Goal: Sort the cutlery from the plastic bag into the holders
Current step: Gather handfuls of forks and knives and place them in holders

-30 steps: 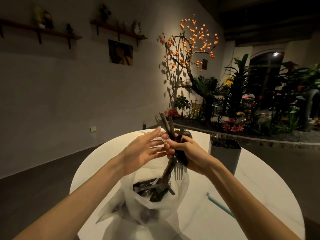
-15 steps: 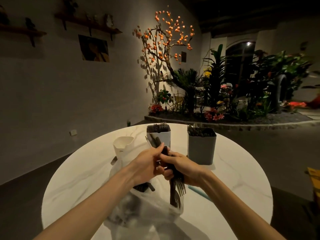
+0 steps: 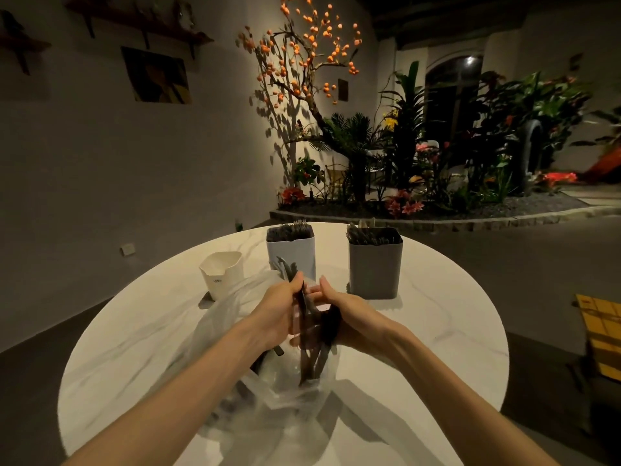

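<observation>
A bundle of dark cutlery stands nearly upright over the clear plastic bag at the middle of the round white table. My left hand grips the bundle from the left, and my right hand grips it from the right. The handle ends stick up above my fingers; the lower ends reach into the bag. Behind the hands stand a pale blue holder and a grey holder, both full of cutlery. A small white holder sits to the left.
The table's far edge lies just behind the holders. A raised planter bed with plants and an orange-fruited tree runs along the back. A yellow object stands on the floor at the right.
The view has dropped and the holders now stand in plain sight. Both hands have lowered the bundle towards the bag, and my left hand has gone from open beside it to gripping it.
</observation>
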`<state>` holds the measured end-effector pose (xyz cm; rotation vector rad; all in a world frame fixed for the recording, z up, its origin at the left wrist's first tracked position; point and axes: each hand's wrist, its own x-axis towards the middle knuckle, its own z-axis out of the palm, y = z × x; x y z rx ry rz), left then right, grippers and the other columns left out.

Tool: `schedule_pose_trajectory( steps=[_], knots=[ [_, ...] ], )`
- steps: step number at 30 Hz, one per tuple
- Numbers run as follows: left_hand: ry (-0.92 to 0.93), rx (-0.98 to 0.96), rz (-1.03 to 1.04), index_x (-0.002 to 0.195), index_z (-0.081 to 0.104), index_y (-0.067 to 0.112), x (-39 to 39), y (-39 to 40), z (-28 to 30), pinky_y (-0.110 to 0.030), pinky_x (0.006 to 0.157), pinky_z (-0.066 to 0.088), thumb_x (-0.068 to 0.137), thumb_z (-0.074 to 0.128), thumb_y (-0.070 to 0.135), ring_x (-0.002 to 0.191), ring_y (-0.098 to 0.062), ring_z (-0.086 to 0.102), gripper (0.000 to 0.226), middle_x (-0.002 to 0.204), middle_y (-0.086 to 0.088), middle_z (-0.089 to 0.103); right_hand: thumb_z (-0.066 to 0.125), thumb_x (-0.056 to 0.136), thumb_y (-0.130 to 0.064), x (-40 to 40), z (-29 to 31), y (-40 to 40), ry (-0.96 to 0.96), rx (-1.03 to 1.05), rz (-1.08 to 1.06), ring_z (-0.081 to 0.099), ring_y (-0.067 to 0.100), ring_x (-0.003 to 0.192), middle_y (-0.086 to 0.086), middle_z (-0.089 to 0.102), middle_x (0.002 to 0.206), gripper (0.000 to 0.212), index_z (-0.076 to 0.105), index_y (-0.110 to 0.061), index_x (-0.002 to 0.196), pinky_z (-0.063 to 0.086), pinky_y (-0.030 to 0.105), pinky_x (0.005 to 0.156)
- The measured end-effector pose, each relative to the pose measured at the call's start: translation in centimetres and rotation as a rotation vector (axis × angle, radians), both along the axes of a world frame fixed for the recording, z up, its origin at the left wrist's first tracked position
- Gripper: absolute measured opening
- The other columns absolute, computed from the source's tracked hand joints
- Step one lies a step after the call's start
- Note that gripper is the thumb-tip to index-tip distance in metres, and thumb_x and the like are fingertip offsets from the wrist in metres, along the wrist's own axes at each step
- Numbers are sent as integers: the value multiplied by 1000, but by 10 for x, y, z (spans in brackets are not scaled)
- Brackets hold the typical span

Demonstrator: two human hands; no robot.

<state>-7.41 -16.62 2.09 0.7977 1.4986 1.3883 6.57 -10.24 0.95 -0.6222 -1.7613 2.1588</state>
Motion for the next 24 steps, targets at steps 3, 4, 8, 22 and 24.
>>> schedule_pose_trajectory(
  steps=[3, 4, 8, 22, 24],
  knots=[
    [0, 73, 13, 85, 57, 11, -6, -4, 8, -43, 90, 50, 110, 35, 37, 94, -24, 69, 42, 91, -11, 69, 36, 100, -63, 9, 3, 10, -26, 22, -35, 70, 37, 110, 23, 71, 119, 65, 63, -9, 125, 54, 54, 99],
    [-12, 93, 24, 84, 56, 11, -8, -5, 12, -39, 83, 51, 110, 34, 36, 83, -21, 67, 42, 84, -10, 66, 33, 101, -61, 10, 5, 13, -14, 4, -32, 69, 40, 110, 26, 70, 118, 68, 63, -5, 125, 53, 55, 100],
    [-26, 136, 123, 81, 54, 11, -9, -3, 20, -38, 80, 51, 110, 38, 31, 67, -18, 61, 39, 67, -4, 57, 28, 102, -61, 8, 13, 16, -31, 57, -58, 69, 39, 110, 26, 71, 114, 73, 71, -3, 113, 51, 55, 101],
    [-154, 149, -19, 78, 47, 17, -26, -20, 43, -21, 39, 33, 105, 49, 39, 42, -8, 31, 34, 57, 4, 37, 39, 106, -49, 8, 68, 26, 799, -599, -484, 34, 7, 44, -5, 36, 55, 51, 52, -13, 72, 33, 19, 43],
    [-133, 135, -42, 78, 46, 19, -18, -24, 39, -19, 38, 28, 97, 60, 46, 42, -7, 28, 36, 56, 6, 32, 39, 107, -47, 7, 69, 30, 865, -639, -520, 23, 7, 42, -7, 27, 53, 52, 49, -14, 68, 21, 20, 42]
  ],
)
